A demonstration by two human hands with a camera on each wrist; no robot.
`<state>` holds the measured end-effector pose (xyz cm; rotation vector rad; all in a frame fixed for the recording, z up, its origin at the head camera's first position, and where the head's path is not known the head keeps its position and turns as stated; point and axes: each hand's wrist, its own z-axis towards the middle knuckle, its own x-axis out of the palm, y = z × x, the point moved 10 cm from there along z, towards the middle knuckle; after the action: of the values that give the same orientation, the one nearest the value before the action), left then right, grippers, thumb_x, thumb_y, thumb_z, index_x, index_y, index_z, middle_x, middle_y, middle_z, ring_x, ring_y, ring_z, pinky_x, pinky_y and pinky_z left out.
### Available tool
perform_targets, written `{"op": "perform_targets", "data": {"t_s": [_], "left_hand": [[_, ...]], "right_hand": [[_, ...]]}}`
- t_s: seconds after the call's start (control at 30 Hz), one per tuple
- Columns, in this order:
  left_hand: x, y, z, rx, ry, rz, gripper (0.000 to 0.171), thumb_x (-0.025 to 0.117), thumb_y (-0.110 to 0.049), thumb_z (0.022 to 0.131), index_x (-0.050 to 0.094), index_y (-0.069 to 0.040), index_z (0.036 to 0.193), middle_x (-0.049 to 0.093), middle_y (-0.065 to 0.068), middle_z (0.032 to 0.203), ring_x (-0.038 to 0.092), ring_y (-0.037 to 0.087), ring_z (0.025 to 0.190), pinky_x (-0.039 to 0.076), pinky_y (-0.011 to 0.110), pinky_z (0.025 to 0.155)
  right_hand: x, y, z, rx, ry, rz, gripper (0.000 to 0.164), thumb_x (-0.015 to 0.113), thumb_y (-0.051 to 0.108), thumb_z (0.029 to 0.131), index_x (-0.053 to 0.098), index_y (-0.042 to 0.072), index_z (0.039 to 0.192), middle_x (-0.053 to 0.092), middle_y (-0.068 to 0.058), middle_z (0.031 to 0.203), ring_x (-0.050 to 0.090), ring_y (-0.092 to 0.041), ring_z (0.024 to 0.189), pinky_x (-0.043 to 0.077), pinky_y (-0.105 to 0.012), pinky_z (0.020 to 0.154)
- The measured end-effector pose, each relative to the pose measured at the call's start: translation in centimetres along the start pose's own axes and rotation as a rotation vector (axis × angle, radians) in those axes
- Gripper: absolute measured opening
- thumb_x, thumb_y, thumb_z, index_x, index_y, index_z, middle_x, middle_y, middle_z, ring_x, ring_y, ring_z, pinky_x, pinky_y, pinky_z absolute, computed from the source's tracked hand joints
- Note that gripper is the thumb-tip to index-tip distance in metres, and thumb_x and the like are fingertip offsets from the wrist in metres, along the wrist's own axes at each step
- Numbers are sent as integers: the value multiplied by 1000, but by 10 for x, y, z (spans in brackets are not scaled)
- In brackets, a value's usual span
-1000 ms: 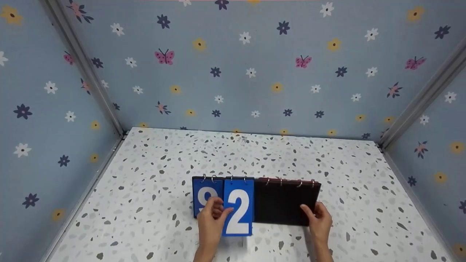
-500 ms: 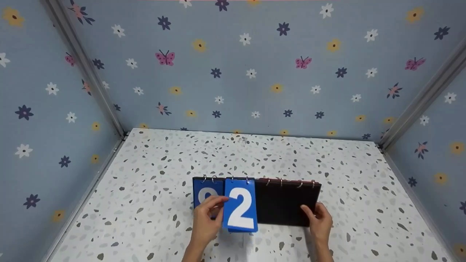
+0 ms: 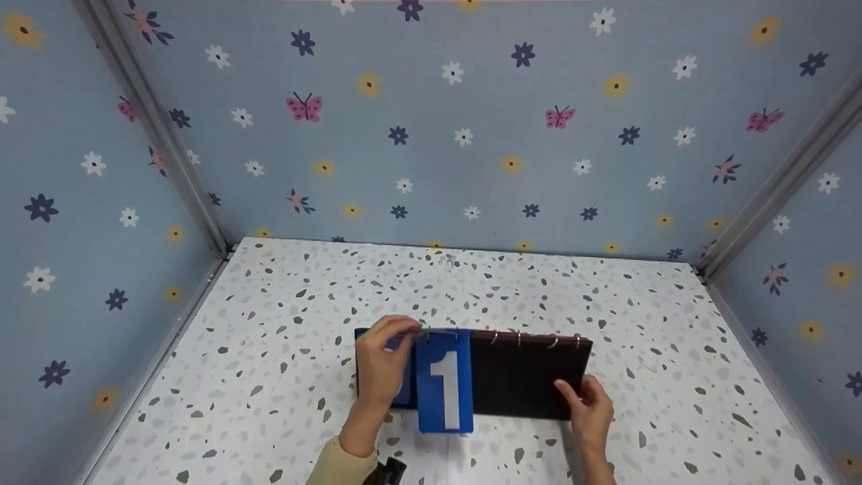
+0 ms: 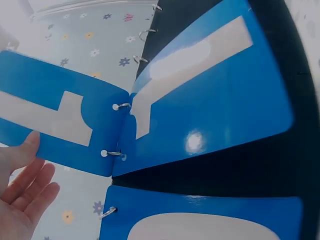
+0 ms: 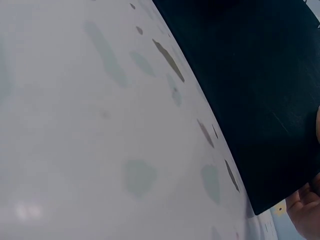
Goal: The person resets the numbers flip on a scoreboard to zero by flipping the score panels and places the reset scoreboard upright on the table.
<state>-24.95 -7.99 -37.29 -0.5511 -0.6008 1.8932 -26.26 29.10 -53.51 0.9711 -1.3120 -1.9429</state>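
A flip scoreboard with a black backing (image 3: 518,377) stands on the speckled table, blue number cards hanging from metal rings along its top. In the left wrist view, my left hand (image 4: 25,175) pinches a blue card (image 4: 45,112) swung up past the rings, its thumb on the printed face. The front card (image 4: 215,95) showing a white 1 hangs tilted out from the backing. Seen from the head, the left hand (image 3: 380,364) covers much of the left-hand blue card (image 3: 402,397). My right hand (image 3: 592,407) grips the backing's lower right edge, thumb in front.
The terrazzo-patterned table (image 3: 303,289) extends behind and to both sides of the scoreboard. Blue flowered panels (image 3: 465,168) enclose it at the back and sides. A dark device (image 3: 387,471) sits at my left wrist, near the beige sleeve (image 3: 343,461).
The left hand has lifted the card with the 2 up over the rings, so a 1 now faces front. My right hand keeps its grip on the scoreboard's edge.
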Motion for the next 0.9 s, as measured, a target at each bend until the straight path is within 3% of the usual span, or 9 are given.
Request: {"op": "perform_targets", "data": {"t_s": [0.17, 0.43, 0.7, 0.9], "left_hand": [[8, 8, 19, 14, -36, 44, 10, 69, 6, 71, 67, 1, 79, 64, 8, 76, 61, 19, 71, 49, 31, 62], [27, 33, 35, -16, -21, 111, 6, 69, -3, 76, 66, 1, 79, 61, 7, 74, 59, 16, 69, 49, 27, 64], [43, 68, 38, -140, 68, 217, 8, 66, -6, 79, 66, 0, 84, 61, 7, 77, 58, 15, 70, 48, 26, 63], [50, 87, 35, -249, 140, 304, 13, 68, -4, 77, 66, 3, 88, 61, 10, 75, 56, 16, 66, 47, 28, 59]], "right_hand": [[2, -4, 1, 12, 8, -3, 20, 75, 11, 71, 62, -1, 82, 59, -7, 71, 52, -8, 60, 42, -16, 54], [0, -11, 3, 13, -13, -69, 22, 75, 15, 71, 60, 1, 79, 57, -6, 70, 50, -9, 59, 39, -16, 54], [0, -10, 3, 16, -7, -35, 21, 75, 12, 70, 61, 0, 80, 58, -6, 70, 51, -7, 59, 40, -16, 54], [-1, 21, -7, 5, -8, -35, 19, 72, 5, 72, 59, -5, 80, 58, -11, 70, 51, -8, 58, 41, -15, 54]]}}
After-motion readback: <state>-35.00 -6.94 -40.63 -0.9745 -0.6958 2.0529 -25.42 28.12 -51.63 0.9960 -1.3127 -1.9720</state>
